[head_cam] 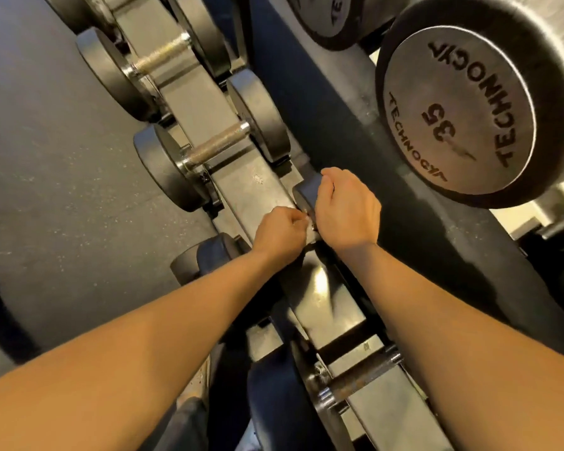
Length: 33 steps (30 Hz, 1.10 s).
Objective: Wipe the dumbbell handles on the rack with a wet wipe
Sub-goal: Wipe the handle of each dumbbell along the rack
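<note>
A row of black dumbbells lies on the lower grey rack shelf (251, 187). My left hand (279, 232) is closed around the handle of the middle dumbbell, with a scrap of white wet wipe (305, 217) showing at the fingertips. That handle is hidden under my hands. My right hand (347, 206) grips the far black head of that same dumbbell (306, 195). Its near head (209, 258) shows left of my left forearm. Two dumbbells farther along show bare knurled handles, one (217, 144) and another (162, 56). A closer dumbbell has a rusty handle (362, 375).
A large dumbbell marked 35 (453, 112) sits on the upper shelf at the right, overhanging the lower row. Another big head (329, 17) sits beside it. Dark speckled rubber floor (62, 190) fills the left side. My shoe (202, 382) shows near the bottom.
</note>
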{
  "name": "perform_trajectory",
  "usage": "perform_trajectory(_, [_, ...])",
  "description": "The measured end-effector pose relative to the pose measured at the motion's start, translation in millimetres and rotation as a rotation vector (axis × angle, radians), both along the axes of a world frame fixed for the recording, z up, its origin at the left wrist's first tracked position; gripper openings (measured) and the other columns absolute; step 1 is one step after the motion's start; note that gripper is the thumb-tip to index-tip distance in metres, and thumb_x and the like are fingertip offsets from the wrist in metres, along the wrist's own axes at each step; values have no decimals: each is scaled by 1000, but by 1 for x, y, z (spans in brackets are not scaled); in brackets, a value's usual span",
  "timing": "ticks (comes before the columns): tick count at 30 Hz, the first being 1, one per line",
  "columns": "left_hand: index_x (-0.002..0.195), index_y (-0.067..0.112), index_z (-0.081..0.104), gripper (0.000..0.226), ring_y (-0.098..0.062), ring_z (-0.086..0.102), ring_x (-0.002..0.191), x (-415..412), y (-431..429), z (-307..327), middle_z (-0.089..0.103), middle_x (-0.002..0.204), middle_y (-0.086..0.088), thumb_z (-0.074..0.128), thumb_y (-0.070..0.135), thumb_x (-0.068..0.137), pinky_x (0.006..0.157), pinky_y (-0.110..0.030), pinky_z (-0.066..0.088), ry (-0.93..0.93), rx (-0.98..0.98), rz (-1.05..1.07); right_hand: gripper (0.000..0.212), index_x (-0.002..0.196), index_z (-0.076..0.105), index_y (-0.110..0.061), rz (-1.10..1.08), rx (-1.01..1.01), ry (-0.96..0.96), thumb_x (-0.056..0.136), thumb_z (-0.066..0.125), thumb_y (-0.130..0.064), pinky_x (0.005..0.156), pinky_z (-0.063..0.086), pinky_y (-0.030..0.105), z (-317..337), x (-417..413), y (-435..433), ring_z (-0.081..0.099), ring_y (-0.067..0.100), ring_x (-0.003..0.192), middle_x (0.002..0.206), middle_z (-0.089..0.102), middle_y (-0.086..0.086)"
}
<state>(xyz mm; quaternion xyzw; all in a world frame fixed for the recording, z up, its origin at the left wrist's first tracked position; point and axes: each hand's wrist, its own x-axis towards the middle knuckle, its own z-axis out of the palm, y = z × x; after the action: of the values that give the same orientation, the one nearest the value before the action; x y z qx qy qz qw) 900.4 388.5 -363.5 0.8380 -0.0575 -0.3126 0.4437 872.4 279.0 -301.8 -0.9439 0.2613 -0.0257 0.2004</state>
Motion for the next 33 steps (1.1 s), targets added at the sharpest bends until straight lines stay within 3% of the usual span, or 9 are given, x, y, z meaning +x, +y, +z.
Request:
perform_trajectory(7, [71,3,69,21,-25,69,63,32,-17,5,70,65,-11,60,0,89,61,-28,59,492,48,-115,37,128,63,-21,26,-4,36,109,33,-29,87,43,31,6,2,0,61,18,104,115,65,-1])
perform_trajectory(10, [70,15,63,25,-25,61,74,12,-6,9,65,68,-1,56,12,95,64,-30,47,120,122,-255,38,133,61,-19,34,-23,57,109,33,-28,88,40,30,5,2,1,60,19,109,121,64,1])
perform_trajectory(13, [102,21,65,11,-22,61,86,-22,22,10,70,92,3,58,25,95,75,-36,46,-412,142,-339,37,131,61,-20,23,-52,77,109,32,-29,82,39,30,4,3,2,60,18,104,118,64,1])
perform_trajectory(16, [109,20,63,18,-24,60,93,-28,15,17,68,97,1,63,31,95,76,-35,39,-568,276,-391,36,131,61,-21,18,-70,84,109,32,-29,82,41,31,2,3,2,61,18,103,117,64,0])
perform_trajectory(18, [110,17,65,19,-24,61,98,-11,0,15,68,102,-3,62,31,97,80,-35,43,-364,345,-403,36,131,60,-21,14,-67,81,109,33,-29,84,43,31,1,3,2,61,18,104,117,63,0])
perform_trajectory(25, [106,12,80,32,-14,66,94,36,12,10,77,109,-6,72,37,88,91,-29,50,550,-52,-294,37,134,60,-19,43,-79,47,109,35,-28,89,48,32,1,-1,2,63,18,109,123,64,1])
perform_trajectory(27, [105,9,79,30,-16,62,78,34,6,15,75,94,-7,59,30,100,76,-30,50,395,32,-295,36,134,60,-20,39,-82,39,109,35,-29,85,44,29,1,-2,3,62,16,106,121,64,0])
perform_trajectory(29, [99,11,74,29,-21,56,80,17,1,23,66,86,-5,51,28,104,77,-35,45,-54,281,-411,34,129,61,-20,28,-84,32,109,36,-29,84,43,28,0,-1,3,63,15,103,117,65,-1])
perform_trajectory(33, [123,14,65,30,-28,61,103,-45,18,30,70,101,-4,60,14,93,107,-44,40,-682,520,-518,34,131,60,-20,7,-84,43,109,37,-30,84,45,28,1,0,4,63,14,103,118,65,-1])
